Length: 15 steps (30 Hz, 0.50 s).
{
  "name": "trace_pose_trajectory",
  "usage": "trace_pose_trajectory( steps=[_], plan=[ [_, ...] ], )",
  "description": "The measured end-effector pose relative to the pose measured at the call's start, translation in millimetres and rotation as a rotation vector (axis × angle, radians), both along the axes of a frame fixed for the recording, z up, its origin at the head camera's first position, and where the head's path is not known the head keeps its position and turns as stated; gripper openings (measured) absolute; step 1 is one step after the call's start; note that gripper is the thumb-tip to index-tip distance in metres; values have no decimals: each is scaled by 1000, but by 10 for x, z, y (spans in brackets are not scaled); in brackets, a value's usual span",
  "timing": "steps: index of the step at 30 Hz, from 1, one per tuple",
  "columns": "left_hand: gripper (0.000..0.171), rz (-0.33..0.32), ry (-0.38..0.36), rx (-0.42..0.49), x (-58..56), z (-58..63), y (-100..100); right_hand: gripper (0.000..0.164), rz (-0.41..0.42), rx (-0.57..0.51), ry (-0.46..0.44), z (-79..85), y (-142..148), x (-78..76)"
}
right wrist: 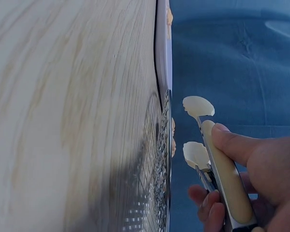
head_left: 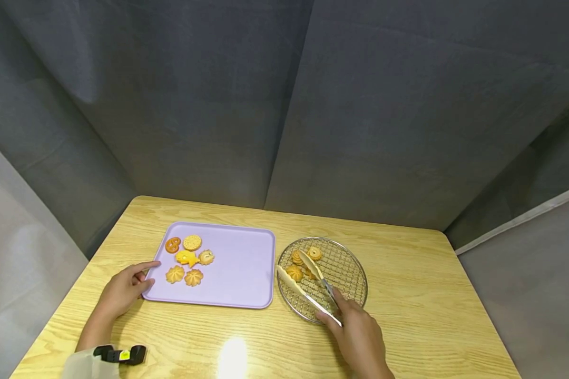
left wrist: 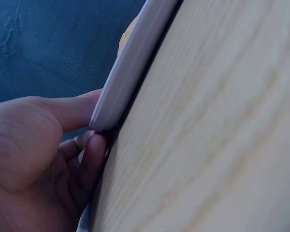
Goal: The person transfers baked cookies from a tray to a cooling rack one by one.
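Note:
My left hand [head_left: 123,287] pinches the left edge of a lavender tray [head_left: 242,263], its fingers around the rim in the left wrist view. Grouped on the tray's left half are a pretzel [head_left: 173,245], a round cookie [head_left: 192,242], a yellow fish-shaped cookie [head_left: 186,257], a flower-shaped cookie [head_left: 206,257] and two ridged cookies [head_left: 193,277]. My right hand [head_left: 357,331] grips metal tongs [right wrist: 229,179] with cream tips. The tongs' arms are spread, raised above a round wire rack [head_left: 348,268]. Several cookies [head_left: 294,272] lie on the rack around the tips, partly covered; nothing is between the tips.
The rack stands just right of the tray on a wooden table [head_left: 431,305]. Grey curtains [head_left: 384,116] rise behind the table's back edge, with pale panels [head_left: 23,237] at both sides. A black strap [head_left: 120,355] circles the left wrist.

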State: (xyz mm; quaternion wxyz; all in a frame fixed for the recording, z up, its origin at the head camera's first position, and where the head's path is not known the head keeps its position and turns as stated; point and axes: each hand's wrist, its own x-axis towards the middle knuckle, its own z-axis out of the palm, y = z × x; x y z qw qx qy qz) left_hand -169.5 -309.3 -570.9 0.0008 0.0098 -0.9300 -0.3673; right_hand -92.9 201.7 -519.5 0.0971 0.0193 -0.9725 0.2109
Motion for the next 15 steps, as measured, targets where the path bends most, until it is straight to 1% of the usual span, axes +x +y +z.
trace_pose_trajectory(
  steps=[7, 15],
  plan=[
    [44, -1, 1, 4, 2, -5, -5, 67, 18, 1, -8, 20, -70, 3],
    [45, -3, 9, 12, -1, -21, -12, 67, 41, 5, 5, 32, -169, -32]
  ],
)
